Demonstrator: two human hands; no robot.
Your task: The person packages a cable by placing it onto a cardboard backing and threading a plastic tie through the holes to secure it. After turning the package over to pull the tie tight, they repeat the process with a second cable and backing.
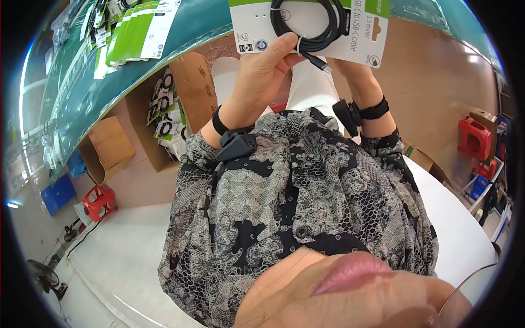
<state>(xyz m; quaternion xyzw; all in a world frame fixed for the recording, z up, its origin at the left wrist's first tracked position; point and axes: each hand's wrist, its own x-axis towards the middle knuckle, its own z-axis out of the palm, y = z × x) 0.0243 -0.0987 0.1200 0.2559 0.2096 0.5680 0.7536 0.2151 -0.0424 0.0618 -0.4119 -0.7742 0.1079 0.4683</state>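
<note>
At the top of the head view, my left hand [267, 66] is closed on a coiled black cable [281, 27], thumb pressed on the coil where a white tie binds it. The cable lies against a white and green backing card [358, 38] with a hang hole at its right. The cable's plug [324, 65] sticks out below the coil, beyond my thumb. My right hand [350, 68] reaches up behind the card's right part, which hides its fingers. Both my wrists wear black straps with a dark device.
A green-topped table [186, 22] carries a fanned stack of green and white cards [145, 33] and more carded cables at the far left. Below its edge, an open carton [145, 123] holds several carded cables. Red plastic stools [99, 202] stand on the floor at both sides.
</note>
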